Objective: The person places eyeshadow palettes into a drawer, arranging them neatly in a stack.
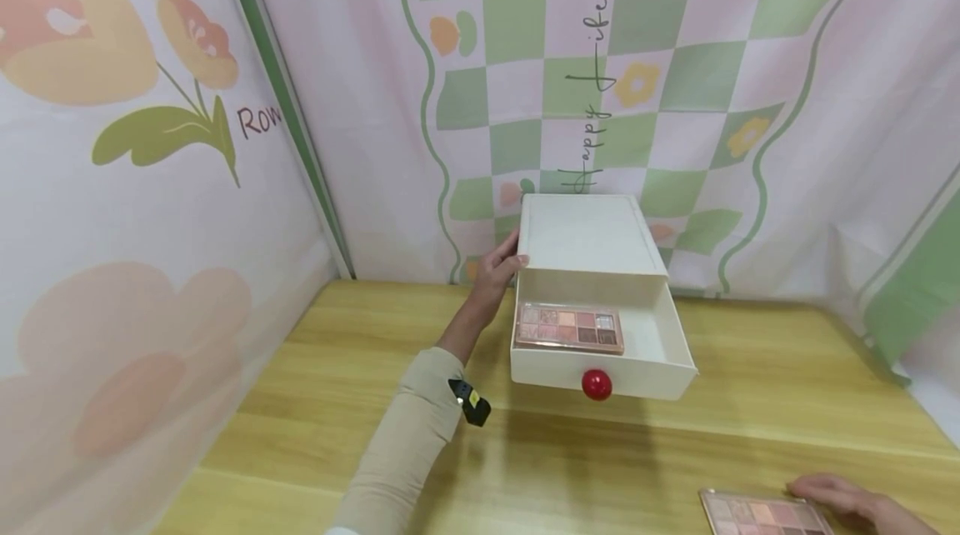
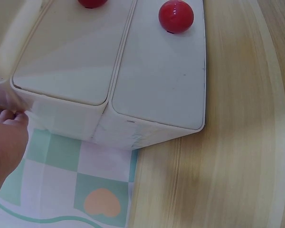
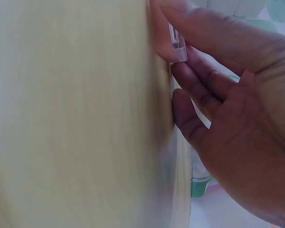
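Observation:
A white drawer unit [image 1: 588,231] stands against the curtain, with its top drawer [image 1: 660,377] pulled out by a red knob's [image 1: 596,385] side. Inside that drawer, toward the left, lies an eyeshadow palette [image 1: 568,328] with a clear lid. My left hand [image 1: 495,275] grips the unit's left side, its thumb at the front top corner. In the left wrist view, the fingers of the left hand [image 2: 7,142] touch the side wall. At the lower right, my right hand [image 1: 847,497] holds the end of a second eyeshadow palette [image 1: 765,512], partly cut off by the frame. In the right wrist view, that palette's edge [image 3: 179,47] is between thumb and fingers.
Below the pulled-out drawer, the left wrist view shows two closed drawers [image 2: 156,76] with red knobs. The wooden table [image 1: 360,377] extends around the unit. A patterned curtain [image 1: 517,60] hangs behind, another [image 1: 150,268] on the left.

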The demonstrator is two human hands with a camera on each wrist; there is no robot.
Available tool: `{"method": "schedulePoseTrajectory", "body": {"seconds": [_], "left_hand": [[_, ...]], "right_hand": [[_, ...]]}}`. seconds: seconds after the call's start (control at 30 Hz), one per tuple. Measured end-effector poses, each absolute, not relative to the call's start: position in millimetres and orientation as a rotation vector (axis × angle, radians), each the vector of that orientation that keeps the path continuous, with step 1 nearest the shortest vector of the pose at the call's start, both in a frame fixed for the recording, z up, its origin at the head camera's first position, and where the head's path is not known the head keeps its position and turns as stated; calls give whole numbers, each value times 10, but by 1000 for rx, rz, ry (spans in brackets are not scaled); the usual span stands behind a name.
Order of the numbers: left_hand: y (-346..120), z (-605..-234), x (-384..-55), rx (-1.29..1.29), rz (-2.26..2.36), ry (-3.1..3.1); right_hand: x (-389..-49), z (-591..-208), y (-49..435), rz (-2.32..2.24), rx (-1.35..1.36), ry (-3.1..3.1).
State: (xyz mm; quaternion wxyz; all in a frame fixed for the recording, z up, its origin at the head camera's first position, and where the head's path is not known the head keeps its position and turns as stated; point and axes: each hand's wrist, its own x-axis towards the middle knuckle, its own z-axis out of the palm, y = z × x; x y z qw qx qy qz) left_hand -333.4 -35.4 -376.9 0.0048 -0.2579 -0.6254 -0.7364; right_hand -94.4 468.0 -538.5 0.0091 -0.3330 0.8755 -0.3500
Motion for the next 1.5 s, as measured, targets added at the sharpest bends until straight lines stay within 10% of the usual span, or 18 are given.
{"method": "schedulePoseTrajectory", "body": {"seconds": [1.5], "left_hand": [[-360, -3757, -3325, -770, -2355, -1973]], "right_hand": [[-918, -5283, 4703, -907, -860, 2988]]}}
